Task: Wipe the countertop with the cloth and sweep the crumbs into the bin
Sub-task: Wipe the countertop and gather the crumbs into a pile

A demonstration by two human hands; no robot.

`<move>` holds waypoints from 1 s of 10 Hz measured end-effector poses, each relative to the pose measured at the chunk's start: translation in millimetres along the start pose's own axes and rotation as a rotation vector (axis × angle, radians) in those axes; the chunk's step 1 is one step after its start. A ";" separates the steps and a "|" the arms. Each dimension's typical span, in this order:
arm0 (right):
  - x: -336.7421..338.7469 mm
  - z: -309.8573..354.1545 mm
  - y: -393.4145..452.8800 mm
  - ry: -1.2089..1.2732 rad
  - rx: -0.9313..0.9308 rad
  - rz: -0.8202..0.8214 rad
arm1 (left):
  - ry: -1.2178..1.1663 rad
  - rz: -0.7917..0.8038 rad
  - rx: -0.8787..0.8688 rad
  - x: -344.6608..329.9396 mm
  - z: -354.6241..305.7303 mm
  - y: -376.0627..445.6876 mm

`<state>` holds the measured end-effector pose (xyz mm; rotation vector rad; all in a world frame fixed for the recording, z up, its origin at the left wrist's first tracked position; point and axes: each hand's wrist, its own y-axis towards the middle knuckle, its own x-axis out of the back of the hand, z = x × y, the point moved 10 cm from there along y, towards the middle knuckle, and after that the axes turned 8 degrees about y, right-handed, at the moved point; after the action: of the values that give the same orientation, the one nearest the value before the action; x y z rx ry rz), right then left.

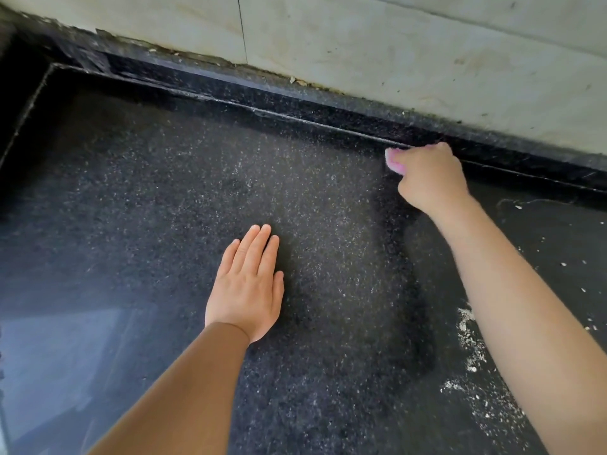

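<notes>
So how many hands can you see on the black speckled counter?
2. The left hand lies flat with straight fingers on the black speckled countertop, near the middle. The right hand grips a pink cloth at the back edge by the raised ledge.

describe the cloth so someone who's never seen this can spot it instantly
Follow the dark speckled countertop back to the raised ledge under the pale wall. There the right hand grips a bunched cloth at its fingertips. It is the only pink thing; the crumbs nearby are white.
</notes>
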<state>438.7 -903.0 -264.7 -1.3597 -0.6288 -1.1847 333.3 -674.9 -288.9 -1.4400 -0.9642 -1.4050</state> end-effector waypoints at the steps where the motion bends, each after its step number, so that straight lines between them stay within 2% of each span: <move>1: -2.8 -7.1 -26.5 0.106 -0.041 0.337 | -0.002 -0.006 -0.001 0.8 0.0 -0.1; 2: 16.2 -13.7 -33.4 0.068 0.012 0.253 | -0.003 -0.010 0.000 1.1 0.2 -0.1; 3: 30.3 -27.5 -4.3 0.014 -0.019 -0.073 | -0.003 -0.012 -0.002 1.1 -0.2 0.0; 4: 14.0 -24.6 8.5 0.053 -0.057 -0.158 | -0.003 -0.015 -0.003 1.7 -0.4 -0.3; 5: 4.0 -14.6 1.8 0.041 -0.038 -0.179 | -0.001 -0.020 -0.006 2.4 -0.6 0.0; 6: 8.4 -17.0 -6.4 0.026 -0.070 -0.023 | -0.001 -0.020 -0.009 2.3 -1.2 0.0; 7: 9.9 -18.6 -27.4 0.102 -0.091 0.268 | 0.000 -0.020 -0.007 2.1 -0.8 -0.3; 9: 29.6 -16.5 -7.3 0.083 -0.013 -0.101 | 0.002 -0.021 -0.011 1.8 -1.3 0.0; 10: 2.5 -6.3 3.1 -0.094 0.172 -0.095 | 0.003 -0.019 -0.014 0.8 -1.6 -0.2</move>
<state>440.6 -910.3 -264.8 -1.2563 -0.8507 -1.1200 332.6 -676.4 -288.1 -1.4421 -0.9703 -1.4307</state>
